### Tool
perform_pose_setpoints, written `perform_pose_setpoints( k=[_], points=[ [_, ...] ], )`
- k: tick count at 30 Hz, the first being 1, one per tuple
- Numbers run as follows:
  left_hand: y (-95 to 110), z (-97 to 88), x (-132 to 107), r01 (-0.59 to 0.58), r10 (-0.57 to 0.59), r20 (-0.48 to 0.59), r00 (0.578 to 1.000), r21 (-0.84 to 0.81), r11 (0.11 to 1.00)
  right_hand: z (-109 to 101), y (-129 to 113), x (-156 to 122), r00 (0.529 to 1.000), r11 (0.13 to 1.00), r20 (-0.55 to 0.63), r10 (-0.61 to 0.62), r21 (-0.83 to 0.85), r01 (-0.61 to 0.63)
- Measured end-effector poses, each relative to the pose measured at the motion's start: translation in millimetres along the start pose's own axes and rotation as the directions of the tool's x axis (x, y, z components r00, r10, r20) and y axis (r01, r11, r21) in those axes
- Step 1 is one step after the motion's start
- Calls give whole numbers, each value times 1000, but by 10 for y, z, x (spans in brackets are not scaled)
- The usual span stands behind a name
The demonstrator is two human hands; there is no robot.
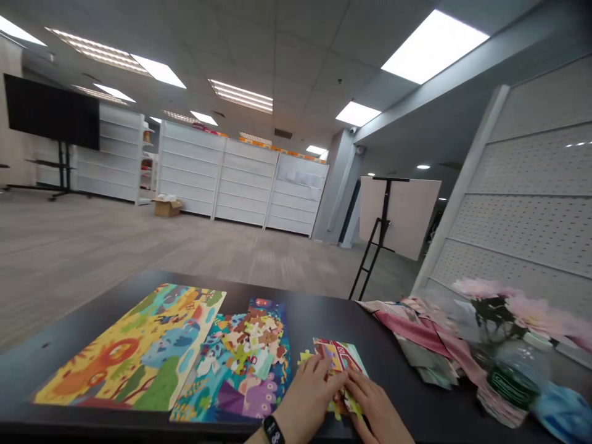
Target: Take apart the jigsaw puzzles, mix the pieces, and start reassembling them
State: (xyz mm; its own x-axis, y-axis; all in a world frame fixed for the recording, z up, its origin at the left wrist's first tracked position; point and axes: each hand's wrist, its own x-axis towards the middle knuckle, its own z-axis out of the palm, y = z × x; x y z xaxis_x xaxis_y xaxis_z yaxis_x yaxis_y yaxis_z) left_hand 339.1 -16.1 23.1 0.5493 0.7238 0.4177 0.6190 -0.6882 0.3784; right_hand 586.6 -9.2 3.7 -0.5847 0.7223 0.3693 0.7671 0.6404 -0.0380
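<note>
grip: can't tell; left hand [309, 394], right hand [378, 404] on small puzzle [348, 352]; vase [482, 350] holds flowers [527, 312].

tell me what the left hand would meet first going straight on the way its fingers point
The left hand would probably meet the far part of the partly assembled puzzle first; beyond lies dark tabletop. Depth is unclear, so it might pass just above.

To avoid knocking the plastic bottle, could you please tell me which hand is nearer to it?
The right hand: it is at the small puzzle, left of the plastic bottle. The left hand, also at the puzzle, is farther left.
</note>
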Motion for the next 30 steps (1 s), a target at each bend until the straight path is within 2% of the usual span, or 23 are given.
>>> perform_pose_setpoints(
  k=[5, 8, 11, 13, 15, 18, 20, 25, 28, 30],
  points=[
    [-18, -35, -82, 21, -18, 82, 996, -32, 999, 32, 33, -66, 998, 996, 39, -46, -75, 49],
    [-54, 114, -110, -25, 21, 123, 992, 36, 999, 123, 72, -149, 992, 967, 34, -123, -220, 128],
    [-100, 344, -118, -48, 32, 104, 994, 156, 987, 146, 77, -232, 976, 914, 25, -217, -345, 212],
    [-111, 443, -117, -74, 58, 95, 994, 172, 982, 71, 29, -248, 972, 910, 44, -232, -344, 232],
    [-96, 465, -106, -69, 52, 112, 992, 153, 986, -49, -48, -221, 979, 939, 76, -190, -277, 203],
    [-40, 420, -68, 18, -39, 142, 989, 149, 989, -195, -151, -148, 988, 983, 124, -89, -151, 107],
    [-7, 391, -37, 46, -69, 150, 986, 151, 987, -216, -176, -114, 992, 993, 120, -43, -100, 55],
    [44, 302, 48, 6, -30, 182, 983, 128, 992, -115, -116, -81, 998, 999, 67, 6, -39, -4],
    [98, 130, 127, -37, 15, 169, 986, 126, 991, -136, -94, 6, 999, 999, 17, 32, 1, -32],
    [133, -42, 195, -59, 39, 135, 990, 141, 988, -224, -114, 112, 997, 997, -9, 73, 38, -73]
  ],
)
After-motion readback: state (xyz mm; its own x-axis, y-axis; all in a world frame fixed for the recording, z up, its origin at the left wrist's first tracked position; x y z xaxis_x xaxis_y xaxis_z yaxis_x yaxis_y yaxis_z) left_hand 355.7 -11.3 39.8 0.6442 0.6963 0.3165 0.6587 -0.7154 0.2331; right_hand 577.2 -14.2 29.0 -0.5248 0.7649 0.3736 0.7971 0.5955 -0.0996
